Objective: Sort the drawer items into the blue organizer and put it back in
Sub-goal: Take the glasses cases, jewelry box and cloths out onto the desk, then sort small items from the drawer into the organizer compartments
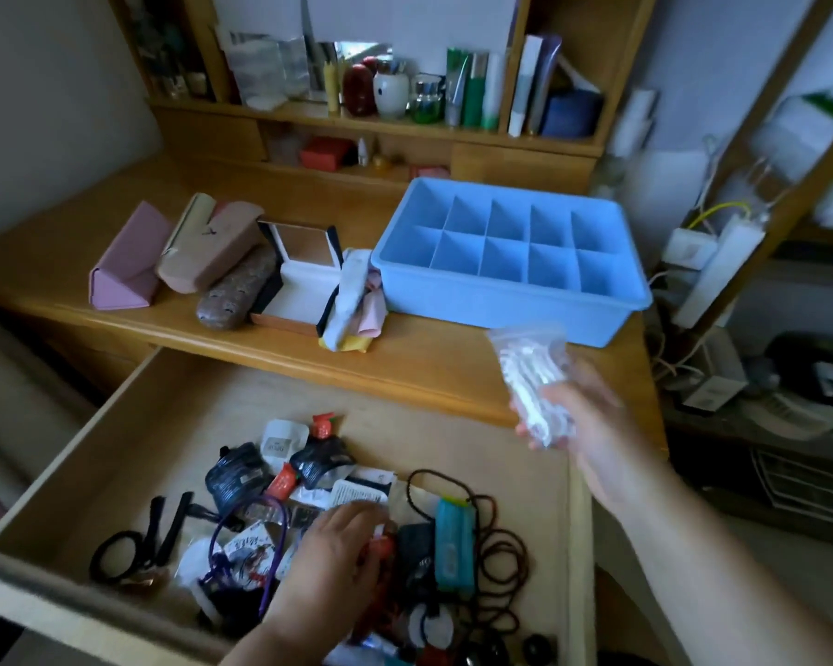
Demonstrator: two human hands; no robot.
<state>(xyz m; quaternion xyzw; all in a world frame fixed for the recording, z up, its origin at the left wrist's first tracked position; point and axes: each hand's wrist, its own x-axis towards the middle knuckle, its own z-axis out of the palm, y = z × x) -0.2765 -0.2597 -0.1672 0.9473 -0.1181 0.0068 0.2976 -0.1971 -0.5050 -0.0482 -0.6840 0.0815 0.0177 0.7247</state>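
Fingers (556,401) of the right hand (592,425) pinched a clear plastic bag of white sticks (532,372), carried toward the empty blue plastic compartment organizer (510,295) at one o'clock on the desk (429,362); a small red item (381,545) in the open wooden drawer (131,454) was gripped by the left hand (328,555).

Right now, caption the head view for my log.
Right hand lifts a clear bag toward the empty blue organizer; left hand digs in the open drawer.

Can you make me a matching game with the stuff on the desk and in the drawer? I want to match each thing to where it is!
Things:
1. blue organizer
2. clear bag of white sticks
3. teal case
4. pink triangular case

Places:
A. in the open drawer
B. at the left on the desk
C. held in the right hand
D. at the right on the desk

Pairs: 1-D, 2-C, 3-A, 4-B
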